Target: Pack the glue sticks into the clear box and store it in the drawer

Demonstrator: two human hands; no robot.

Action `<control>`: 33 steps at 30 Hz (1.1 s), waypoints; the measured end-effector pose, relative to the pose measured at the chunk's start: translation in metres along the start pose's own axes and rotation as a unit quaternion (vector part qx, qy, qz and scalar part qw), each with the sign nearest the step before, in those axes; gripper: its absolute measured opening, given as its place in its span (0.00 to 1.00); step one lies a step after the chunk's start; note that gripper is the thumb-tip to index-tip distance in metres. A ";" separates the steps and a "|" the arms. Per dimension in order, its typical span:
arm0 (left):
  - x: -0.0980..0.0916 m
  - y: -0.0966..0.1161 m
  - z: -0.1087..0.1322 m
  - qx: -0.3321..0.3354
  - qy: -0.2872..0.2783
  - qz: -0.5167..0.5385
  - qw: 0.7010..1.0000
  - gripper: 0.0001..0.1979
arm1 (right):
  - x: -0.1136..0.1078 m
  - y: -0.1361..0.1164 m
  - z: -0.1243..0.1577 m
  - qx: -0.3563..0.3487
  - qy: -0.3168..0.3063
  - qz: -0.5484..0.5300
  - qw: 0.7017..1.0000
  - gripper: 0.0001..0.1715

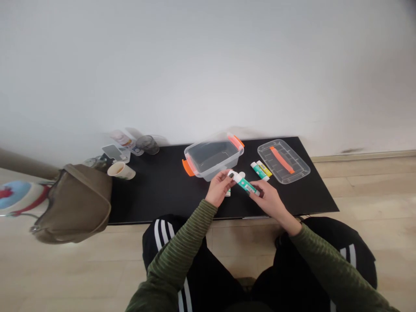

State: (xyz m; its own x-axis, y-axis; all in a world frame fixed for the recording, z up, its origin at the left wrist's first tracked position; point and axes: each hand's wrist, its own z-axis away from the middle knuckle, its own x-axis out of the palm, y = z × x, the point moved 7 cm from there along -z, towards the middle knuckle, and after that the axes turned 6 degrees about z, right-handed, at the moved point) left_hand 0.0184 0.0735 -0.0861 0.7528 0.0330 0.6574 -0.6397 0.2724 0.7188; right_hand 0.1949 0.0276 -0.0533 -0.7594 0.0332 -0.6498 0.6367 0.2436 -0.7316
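Observation:
A green-and-white glue stick [247,186] is held slantwise between my two hands over the black table. My left hand [219,188] pinches its white end; whether the cap is on or apart from it I cannot tell. My right hand [269,199] has its fingers closed around the other end. Just behind and below, a further glue stick [228,193] lies on the table, mostly hidden by my hands. To the right lie another green glue stick [259,172] and a yellow one [264,168], side by side. Beyond my left hand stands a clear, lidless plastic box [225,164] with orange latches.
A clear lid [297,160] with an orange handle lies on the right of the black table [156,195]. On the left are a paper cup [125,173] with drink, a dark cup [148,144], a bottle [122,139] and a brown bag [78,203]. A wall stands behind.

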 end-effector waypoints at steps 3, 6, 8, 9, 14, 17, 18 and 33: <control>0.001 0.002 0.001 0.011 0.002 -0.034 0.999 0.20 | -0.002 -0.002 0.000 -0.013 0.010 0.012 1.000 0.14; 0.003 0.000 0.003 0.007 0.003 -0.066 0.998 0.20 | -0.003 -0.004 0.001 -0.021 0.020 0.019 0.999 0.15; 0.003 -0.001 0.004 0.005 0.006 -0.076 0.997 0.21 | -0.003 -0.004 0.001 -0.020 0.023 0.019 0.999 0.15; 0.003 -0.001 0.004 0.005 0.006 -0.078 0.997 0.21 | -0.003 -0.004 0.001 -0.019 0.022 0.019 0.999 0.15; 0.002 -0.001 0.004 0.009 0.007 -0.089 0.996 0.20 | -0.001 -0.003 0.002 -0.001 0.006 0.017 1.000 0.15; 0.001 -0.001 0.005 0.011 0.006 -0.092 0.996 0.21 | 0.003 0.001 0.004 0.023 -0.006 0.004 1.000 0.15; 0.001 -0.002 0.005 0.011 0.006 -0.092 0.996 0.21 | 0.005 0.003 0.005 0.032 -0.009 -0.004 0.999 0.16; 0.004 -0.002 0.007 -0.012 -0.001 -0.069 0.998 0.21 | 0.053 0.027 0.018 0.260 -0.136 -0.422 0.858 0.26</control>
State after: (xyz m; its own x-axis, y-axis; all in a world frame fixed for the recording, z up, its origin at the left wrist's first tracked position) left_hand 0.0216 0.0668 -0.0835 0.8335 -0.0085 0.5524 -0.5255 0.2966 0.7974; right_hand 0.1744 0.0189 -0.1114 -0.9648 -0.1871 0.1849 -0.0973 -0.3991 -0.9117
